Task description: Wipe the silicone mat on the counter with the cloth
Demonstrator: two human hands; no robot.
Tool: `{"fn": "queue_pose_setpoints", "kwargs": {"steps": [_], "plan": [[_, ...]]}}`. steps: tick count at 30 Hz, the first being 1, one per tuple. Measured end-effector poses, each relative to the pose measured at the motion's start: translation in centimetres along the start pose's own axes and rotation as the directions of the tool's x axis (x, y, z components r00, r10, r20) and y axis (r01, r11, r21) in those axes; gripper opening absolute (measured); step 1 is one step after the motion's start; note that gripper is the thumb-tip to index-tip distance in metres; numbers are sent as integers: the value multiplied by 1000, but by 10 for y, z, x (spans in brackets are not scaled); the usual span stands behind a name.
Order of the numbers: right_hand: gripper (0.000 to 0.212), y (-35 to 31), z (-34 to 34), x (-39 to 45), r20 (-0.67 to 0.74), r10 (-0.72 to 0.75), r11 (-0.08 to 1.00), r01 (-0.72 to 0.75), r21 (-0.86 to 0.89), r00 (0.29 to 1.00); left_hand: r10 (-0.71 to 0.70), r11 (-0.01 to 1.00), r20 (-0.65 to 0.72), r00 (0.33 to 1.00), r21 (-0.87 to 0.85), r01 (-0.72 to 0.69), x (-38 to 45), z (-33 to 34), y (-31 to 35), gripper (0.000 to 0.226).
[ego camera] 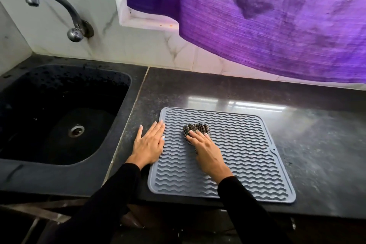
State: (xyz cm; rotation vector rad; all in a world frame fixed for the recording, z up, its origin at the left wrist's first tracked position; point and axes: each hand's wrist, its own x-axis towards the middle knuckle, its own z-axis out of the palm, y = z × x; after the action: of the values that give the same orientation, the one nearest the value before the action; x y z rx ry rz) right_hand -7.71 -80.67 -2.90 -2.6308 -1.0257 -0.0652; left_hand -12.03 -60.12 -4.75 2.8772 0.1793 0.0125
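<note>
Flat hands (206, 149) on cloth (196, 129), mat (247, 144)

A home kitchen is showing here: a dark speckled stone counter (227, 89) is running along a white marble-veined tiled wall (138, 45), with a black sink (59, 117) sitting sunk into it at the left. A curved metal tap (59, 10) is sticking out of the wall above the sink, and a purple curtain (267, 16) is hanging over a window ledge behind the counter.
</note>
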Motion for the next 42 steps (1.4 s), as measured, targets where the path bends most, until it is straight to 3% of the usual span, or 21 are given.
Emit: {"fn": "queue_pose_setpoints", "kwargs": {"steps": [2,4,6,8,11,13,15,17,24,26,28,30,31,32,34,35,36,37,39,40,42], "plan": [[59,15,-6,-4,-16,17,998,-16,65,1000,0,1000,2,1000,-11,0,0,-1,1,52],[48,32,-16,0,7,182,958,-179,224,983,10,1000,-2,1000,-13,-10,0,-3,0,53],[29,40,-32,11,14,411,797,-366,480,912,37,999,-13,999,-6,-37,2,-3,-3,59],[23,35,-42,22,-96,550,677,-375,633,830,70,998,-17,997,-6,-70,5,-2,-7,69],[29,-8,-37,36,-213,406,810,-242,534,889,86,996,-44,995,-14,-87,6,3,-12,81],[40,-38,-20,37,-113,136,908,-78,412,984,79,996,-77,994,-23,-81,5,4,-11,80],[60,-58,-2,30,98,-30,981,11,192,995,69,997,-81,994,-29,-72,4,3,-9,78],[70,-60,7,24,135,-32,999,33,-7,990,65,997,-73,995,-23,-67,4,2,-10,77],[50,-37,1,18,166,-4,976,40,-213,986,70,997,-69,995,-12,-71,6,5,-13,77],[53,-27,-5,11,88,-3,968,25,-250,996,71,997,-62,996,-19,-72,5,4,-13,79],[54,-13,-11,5,86,-3,986,17,-167,996,66,997,-54,996,-21,-67,5,4,-13,79],[54,9,-22,3,61,156,985,-160,70,986,63,998,-53,997,-26,-65,4,4,-12,79],[53,16,-31,7,97,322,894,-336,298,942,61,998,-57,997,-30,-63,4,4,-11,79],[49,22,-41,13,147,485,648,-467,602,862,58,998,-60,997,-33,-60,4,4,-10,77],[39,25,-53,25,278,649,-28,-342,939,708,49,998,-65,997,-35,-52,4,4,-8,73],[36,24,-53,30,278,682,-146,-246,958,676,48,998,-68,997,-34,-51,4,4,-8,73],[36,18,-50,35,213,720,-63,-244,968,661,48,998,-72,996,-33,-50,4,4,-8,74],[40,9,-47,41,81,728,172,-297,939,680,49,998,-74,996,-33,-51,4,3,-8,77],[48,-12,-36,46,-157,530,712,-337,616,833,51,998,-79,996,-38,-54,4,3,-8,79],[52,-21,-24,46,-164,345,880,-257,399,924,51,998,-84,995,-39,-54,3,3,-9,79],[59,-32,0,41,-35,73,997,-73,9,997,53,998,-91,994,-31,-56,3,3,-9,78]]}}
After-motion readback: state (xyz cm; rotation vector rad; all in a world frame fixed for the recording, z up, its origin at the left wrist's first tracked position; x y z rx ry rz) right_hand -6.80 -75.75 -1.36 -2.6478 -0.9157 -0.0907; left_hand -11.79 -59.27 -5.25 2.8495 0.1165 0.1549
